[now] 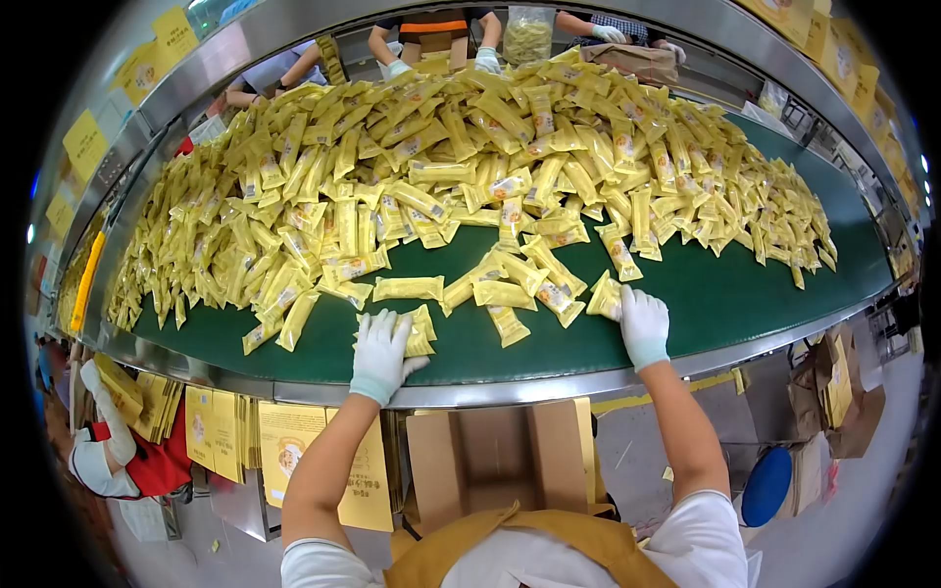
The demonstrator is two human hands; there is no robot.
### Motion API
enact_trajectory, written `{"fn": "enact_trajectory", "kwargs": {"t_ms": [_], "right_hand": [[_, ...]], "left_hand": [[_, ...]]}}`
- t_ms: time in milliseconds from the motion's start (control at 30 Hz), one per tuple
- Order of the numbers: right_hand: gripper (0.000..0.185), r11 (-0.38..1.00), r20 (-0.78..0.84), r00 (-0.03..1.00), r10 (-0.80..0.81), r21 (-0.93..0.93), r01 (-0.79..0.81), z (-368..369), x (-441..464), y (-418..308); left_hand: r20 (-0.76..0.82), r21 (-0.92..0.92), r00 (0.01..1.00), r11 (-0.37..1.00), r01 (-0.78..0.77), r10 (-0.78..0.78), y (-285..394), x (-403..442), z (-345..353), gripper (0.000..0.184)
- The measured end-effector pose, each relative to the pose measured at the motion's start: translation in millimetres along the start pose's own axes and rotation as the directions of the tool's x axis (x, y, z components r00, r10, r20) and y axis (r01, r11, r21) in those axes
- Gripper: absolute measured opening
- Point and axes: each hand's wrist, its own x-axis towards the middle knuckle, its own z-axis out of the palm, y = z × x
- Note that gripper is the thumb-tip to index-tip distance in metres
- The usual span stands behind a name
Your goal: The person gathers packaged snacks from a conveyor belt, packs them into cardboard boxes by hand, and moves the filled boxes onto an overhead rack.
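Individually wrapped yellow snack packets (421,173) lie in a large heap on the green conveyor belt (706,314). My left hand (380,351), in a white glove, rests near the belt's front edge. Its fingers point forward and its thumb is apart, over and beside a few packets (421,331) partly hidden by the hand. My gloved right hand (644,327) is closed on the end of one yellow snack packet (605,297), just above the belt. Between my hands lie several loose packets (508,325).
An open cardboard box (431,470) stands against my front, below the metal belt rim (490,390). Printed yellow cartons (289,436) are stacked to its left. Co-workers' gloved hands (487,60) are across the belt; another person (118,446) is at left. A blue stool (767,487) stands at right.
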Motion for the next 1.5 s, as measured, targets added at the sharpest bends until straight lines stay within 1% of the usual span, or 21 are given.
{"fn": "enact_trajectory", "kwargs": {"t_ms": [33, 100, 167, 200, 233, 333, 400, 500, 567, 633, 700, 767, 800, 833, 900, 1000, 1067, 1100, 1267, 1367, 1500], "right_hand": [[0.063, 0.99, -0.198, 0.971, -0.137, -0.043, 0.131, 5, -13, 1], [0.081, 0.965, -0.249, 0.933, -0.262, -0.079, 0.25, -55, -54, -23], [0.092, 0.966, -0.222, 0.94, -0.259, -0.08, 0.247, -46, -53, -22], [0.096, 0.977, -0.177, 0.961, -0.212, -0.039, 0.208, -47, -47, -18], [0.099, 0.986, -0.128, 0.978, -0.166, 0.001, 0.168, -48, -39, -13], [0.107, 0.994, 0.33, 0.944, -0.015, -0.099, 0.05, -81, -5, -16], [0.103, 0.992, 0.491, 0.871, 0.024, -0.119, 0.039, -83, 18, -15], [0.093, 0.941, 0.412, 0.909, 0.061, 0.279, -0.19, -92, 56, 3], [0.083, 0.747, 0.243, 0.964, 0.105, 0.621, -0.238, -52, 93, 32], [0.09, 0.598, 0.356, 0.927, 0.116, 0.721, -0.351, -87, 112, 22], [0.099, 0.548, 0.425, 0.872, 0.244, 0.681, -0.485, -64, 135, 25], [0.103, 0.533, 0.436, 0.858, 0.271, 0.674, -0.511, -32, 148, 27], [0.105, 0.524, 0.442, 0.85, 0.286, 0.671, -0.525, -17, 151, 26], [0.106, 0.609, 0.372, 0.861, 0.347, 0.608, -0.509, -9, 146, 18], [0.103, 0.564, 0.325, 0.898, 0.297, 0.699, -0.439, -2, 139, 16], [0.113, 0.866, 0.497, 0.866, 0.061, 0.405, -0.293, -45, 120, 10], [0.106, 0.965, 0.443, 0.897, -0.001, 0.235, -0.115, -63, 95, 3], [0.106, 0.986, 0.434, 0.9, -0.025, 0.161, -0.051, -67, 84, 5], [0.094, 0.935, 0.32, 0.945, -0.074, 0.351, -0.046, -71, 12, 20], [0.094, 0.979, 0.082, 0.985, -0.151, 0.148, 0.138, -64, -25, 8], [0.117, 0.993, 0.104, 0.99, -0.094, 0.081, 0.086, -60, -29, 0]], "left_hand": [[-0.023, 0.031, 1.0, 0.999, -0.017, 0.018, 9, -4, -19, 0.102], [0.022, 0.01, 0.999, 0.999, -0.033, 0.033, 20, -8, -27, 0.104], [0.125, -0.034, 0.991, 0.999, -0.035, 0.039, 4, 9, -36, 0.107], [0.391, -0.079, 0.916, 0.988, 0.132, -0.091, 7, 27, -64, 0.11], [0.32, -0.069, 0.945, 0.993, 0.091, -0.064, 5, 27, -60, 0.11], [0.134, -0.038, 0.99, 0.998, -0.044, 0.048, -6, 24, -37, 0.109], [0.269, -0.078, 0.963, 0.997, 0.009, 0.013, -4, 23, -41, 0.11], [0.41, -0.139, 0.912, 0.989, 0.06, 0.003, -5, 25, -53, 0.114], [0.363, -0.261, 0.932, 0.962, 0.077, 0.024, -18, 31, -54, 0.114], [0.345, -0.333, 0.938, 0.934, 0.126, -0.004, -26, 51, -67, 0.11], [0.39, -0.401, 0.921, 0.905, 0.145, 0.025, -35, 82, -81, 0.111], [0.296, -0.425, 0.94, 0.905, -0.028, 0.168, -51, 105, -52, 0.112], [0.356, -0.42, 0.907, 0.905, -0.06, 0.225, -57, 117, -38, 0.115], [0.417, -0.355, 0.891, 0.935, -0.022, 0.179, -53, 119, -41, 0.115], [0.529, -0.225, 0.844, 0.973, 0.041, 0.087, -40, 120, -44, 0.116], [0.506, -0.2, 0.853, 0.979, -0.031, 0.13, -33, 109, -55, 0.115], [0.441, -0.168, 0.884, 0.982, -0.087, 0.153, -26, 95, -53, 0.108], [0.434, -0.346, 0.877, 0.937, -0.051, 0.207, -26, 90, -58, 0.103], [0.412, -0.163, 0.91, 0.978, 0.131, -0.053, 13, 54, -71, 0.097], [0.277, -0.123, 0.957, 0.985, 0.123, -0.085, 21, 35, -56, 0.104], [0.24, -0.052, 0.961, 0.986, 0.156, -0.139, 29, 30, -47, 0.115]]}}
